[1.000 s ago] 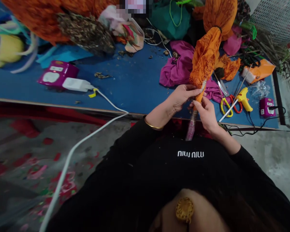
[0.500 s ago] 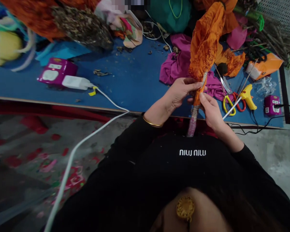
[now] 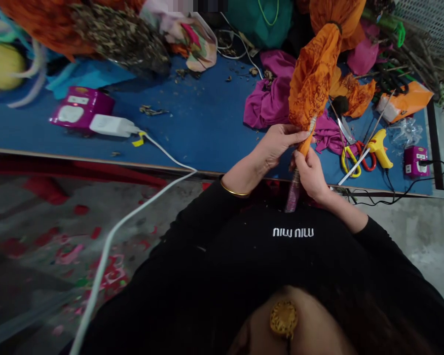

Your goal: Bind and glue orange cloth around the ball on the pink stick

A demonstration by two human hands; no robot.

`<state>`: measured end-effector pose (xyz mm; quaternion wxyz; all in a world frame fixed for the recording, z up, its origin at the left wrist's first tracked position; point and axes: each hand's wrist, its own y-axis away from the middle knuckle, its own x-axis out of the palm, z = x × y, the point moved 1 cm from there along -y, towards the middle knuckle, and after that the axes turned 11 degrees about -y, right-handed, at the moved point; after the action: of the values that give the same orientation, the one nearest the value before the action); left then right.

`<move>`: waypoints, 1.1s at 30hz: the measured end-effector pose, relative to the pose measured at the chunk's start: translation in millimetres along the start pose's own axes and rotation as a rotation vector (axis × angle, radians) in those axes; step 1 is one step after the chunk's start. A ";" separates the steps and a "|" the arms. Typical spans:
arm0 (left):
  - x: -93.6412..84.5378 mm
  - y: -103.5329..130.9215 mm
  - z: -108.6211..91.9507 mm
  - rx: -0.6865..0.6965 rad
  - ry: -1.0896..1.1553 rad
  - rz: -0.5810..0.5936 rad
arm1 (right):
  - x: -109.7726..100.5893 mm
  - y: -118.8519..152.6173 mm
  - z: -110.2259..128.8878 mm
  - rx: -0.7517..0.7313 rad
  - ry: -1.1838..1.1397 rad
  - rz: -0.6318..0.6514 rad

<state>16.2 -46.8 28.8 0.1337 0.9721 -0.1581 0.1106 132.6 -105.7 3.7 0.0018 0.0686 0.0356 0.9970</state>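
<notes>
White lettering [image 3: 293, 232] on the black top [image 3: 244, 261] shows upside down and seems to read "MIU MIU". Just beyond it, a long stem [image 3: 292, 197] wrapped in purple lower down points its near end at the wearer's chest; its long axis crosses the surface's [image 3: 207, 113] near edge and runs away, leaning slightly right. The right hand [image 3: 311, 173] pinches a flat orange cloth strip [image 3: 305, 148] on the stem between its fingers; the left hand [image 3: 279, 144] grips just above. Farther along, puffed orange patterned cloth [image 3: 313, 74] narrows at a dark band [image 3: 336, 26]. Toward the surface's right edge, marks on a purple socket block [image 3: 414, 170] are too small to read.
</notes>
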 end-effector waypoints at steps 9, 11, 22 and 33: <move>5.3 3.1 -10.9 -0.016 -0.012 -0.075 | -5.4 17.7 19.5 0.120 -0.083 0.169; 2.3 3.4 -17.1 0.025 -0.013 -0.090 | -10.9 21.6 20.9 0.215 -0.130 0.273; -0.8 8.8 -13.2 0.000 -0.005 -0.049 | 4.8 7.4 23.0 0.244 -0.358 0.174; -7.8 8.1 -16.6 0.161 -0.064 -0.121 | 9.0 -5.5 15.9 0.127 -0.257 0.012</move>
<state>3.4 -47.1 44.2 0.0563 0.9905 -0.0939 0.0836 125.9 -99.0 20.3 -0.0042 0.1958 0.0975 0.9758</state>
